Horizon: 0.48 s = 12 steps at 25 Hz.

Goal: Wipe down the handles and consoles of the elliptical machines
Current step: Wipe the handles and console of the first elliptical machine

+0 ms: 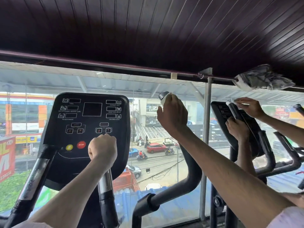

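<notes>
The black elliptical console [85,112], with a red STOP button [81,144], stands straight ahead. My left hand [102,149] grips the top of a silver and black handle [105,181] just in front of the console's lower edge. My right hand [172,112] is raised to the right of the console and holds a white wipe [165,100] wrapped round the top of the right swing handle [190,163], whose grey end cap [162,94] shows above my fingers. The left swing handle [32,176] rises at the lower left, untouched.
Another person's two hands [236,129] [248,107] work on the handle of the neighbouring elliptical [246,122] at the right. A crumpled grey cloth [263,78] sits on the rail overhead. A glass wall [156,153] with a steel post [206,129] stands close behind the machines.
</notes>
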Each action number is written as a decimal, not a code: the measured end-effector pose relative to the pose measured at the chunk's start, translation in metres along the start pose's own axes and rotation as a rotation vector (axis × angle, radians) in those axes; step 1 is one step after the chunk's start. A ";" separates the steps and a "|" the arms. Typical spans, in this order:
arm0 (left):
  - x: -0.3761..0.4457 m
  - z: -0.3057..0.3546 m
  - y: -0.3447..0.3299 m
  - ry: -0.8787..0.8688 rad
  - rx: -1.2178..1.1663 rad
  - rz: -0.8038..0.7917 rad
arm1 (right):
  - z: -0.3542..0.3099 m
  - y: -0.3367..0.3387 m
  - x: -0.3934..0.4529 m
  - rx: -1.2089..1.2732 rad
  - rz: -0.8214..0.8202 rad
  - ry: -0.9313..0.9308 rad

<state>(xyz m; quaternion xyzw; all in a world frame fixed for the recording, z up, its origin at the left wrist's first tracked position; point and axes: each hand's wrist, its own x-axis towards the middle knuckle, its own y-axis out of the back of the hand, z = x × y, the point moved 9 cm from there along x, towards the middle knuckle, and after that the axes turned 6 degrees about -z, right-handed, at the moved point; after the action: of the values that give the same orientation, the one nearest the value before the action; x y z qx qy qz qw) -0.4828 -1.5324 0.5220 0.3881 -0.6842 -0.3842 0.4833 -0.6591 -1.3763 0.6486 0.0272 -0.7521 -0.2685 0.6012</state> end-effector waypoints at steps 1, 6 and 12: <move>0.000 0.000 0.000 -0.003 0.005 0.003 | 0.002 0.000 0.004 0.059 -0.012 -0.036; -0.004 -0.002 0.004 -0.001 0.015 0.014 | 0.007 0.006 0.014 0.209 0.014 -0.206; -0.004 0.000 0.002 0.003 0.004 0.031 | 0.001 0.024 -0.016 0.049 0.155 -0.019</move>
<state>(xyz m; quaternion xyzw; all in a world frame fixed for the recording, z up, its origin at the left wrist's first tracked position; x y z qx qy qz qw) -0.4822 -1.5283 0.5222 0.3792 -0.6901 -0.3749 0.4894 -0.6487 -1.3498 0.6448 -0.0188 -0.7640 -0.2029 0.6121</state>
